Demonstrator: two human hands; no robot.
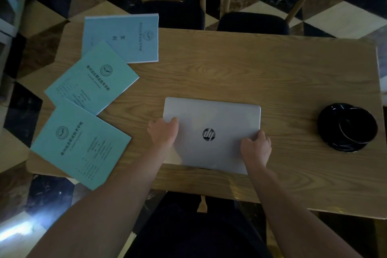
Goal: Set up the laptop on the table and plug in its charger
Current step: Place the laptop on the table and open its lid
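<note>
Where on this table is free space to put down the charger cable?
Bare wood lies between the laptop and the black coil, and behind the laptop toward the table's far edge. The left end is crowded with three booklets.

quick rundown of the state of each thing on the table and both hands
laptop: lid closed, flat on table
left hand: grips laptop's left edge
right hand: grips laptop's right edge
three booklets: closed, overlapping, on the table's left
black coiled charger cable: on table at right, not plugged into laptop

Three booklets (122, 37) (92, 77) (81, 142), one laptop (211, 134), one coiled charger (347, 126), two chairs (173, 14) (253, 23)
</note>
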